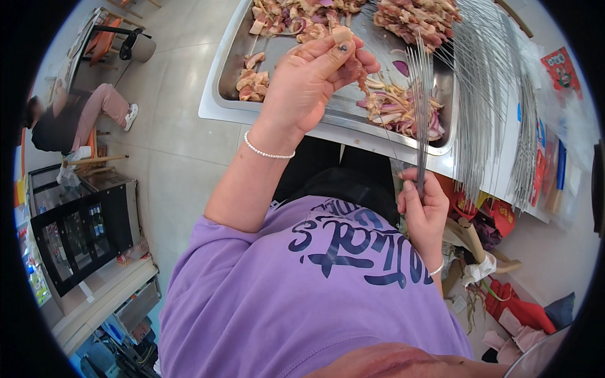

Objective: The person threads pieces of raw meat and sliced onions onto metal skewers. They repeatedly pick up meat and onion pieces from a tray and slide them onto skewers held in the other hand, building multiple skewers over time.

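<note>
My left hand (326,66) pinches pieces of raw marinated meat (354,71) over a stainless steel tray (295,112). My right hand (423,203), lower and to the right, grips the lower ends of a bundle of thin metal skewers (420,118). One separate skewer (390,139) slants from its fingers up toward the meat at my left hand; its tip is hidden. Sliced red onion (390,106) lies in the tray's near right corner, behind the bundle. Loose meat (253,85) sits at the left, and more lies at the far side.
Meat-laden skewers (416,21) are piled at the tray's far right, their bare metal ends reaching over the table. More bare skewers (524,141) lie farther right, beside plastic packaging (562,118). A seated person (61,115) and a glass-doored drinks cooler (80,236) are at the left.
</note>
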Tool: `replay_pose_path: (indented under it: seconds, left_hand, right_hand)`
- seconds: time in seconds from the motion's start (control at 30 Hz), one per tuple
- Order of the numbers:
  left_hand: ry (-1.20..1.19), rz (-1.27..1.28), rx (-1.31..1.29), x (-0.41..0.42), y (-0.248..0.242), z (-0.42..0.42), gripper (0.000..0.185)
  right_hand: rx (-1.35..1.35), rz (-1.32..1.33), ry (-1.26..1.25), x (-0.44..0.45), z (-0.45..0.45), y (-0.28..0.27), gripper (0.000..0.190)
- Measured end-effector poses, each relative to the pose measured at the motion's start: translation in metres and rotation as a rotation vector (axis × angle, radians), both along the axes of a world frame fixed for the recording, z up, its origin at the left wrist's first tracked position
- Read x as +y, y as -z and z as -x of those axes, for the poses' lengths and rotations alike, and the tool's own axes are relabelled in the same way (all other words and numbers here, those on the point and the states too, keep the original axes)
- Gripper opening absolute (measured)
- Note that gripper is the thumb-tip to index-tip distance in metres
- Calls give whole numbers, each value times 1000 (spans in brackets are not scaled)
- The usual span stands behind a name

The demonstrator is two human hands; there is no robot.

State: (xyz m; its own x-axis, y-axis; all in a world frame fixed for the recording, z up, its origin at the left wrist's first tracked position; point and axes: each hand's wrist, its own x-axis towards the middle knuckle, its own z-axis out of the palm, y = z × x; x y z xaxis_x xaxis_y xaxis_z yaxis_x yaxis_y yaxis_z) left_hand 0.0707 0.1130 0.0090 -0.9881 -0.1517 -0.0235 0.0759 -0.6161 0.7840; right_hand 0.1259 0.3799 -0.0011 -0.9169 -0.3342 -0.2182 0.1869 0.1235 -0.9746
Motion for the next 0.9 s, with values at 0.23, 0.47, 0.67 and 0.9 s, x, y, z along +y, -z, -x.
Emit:
replay_pose_path:
  seconds: [0.23, 0.47, 0.67, 0.9]
  left_hand:
    - [38, -177, -26, 8, 1, 0, 22]
    - [-11, -77, 71, 5, -1, 0, 23]
    - [-99, -51, 99, 14, 0, 0, 20]
    - [-146, -33, 106, 24, -5, -2, 22]
  right_hand:
    - [-19, 82, 20, -13, -3, 9, 13]
    - [7, 107, 31, -11, -6, 13, 14]
    - [12, 144, 25, -11, -10, 24, 14]
    - [27, 125, 24, -16, -9, 25, 14]
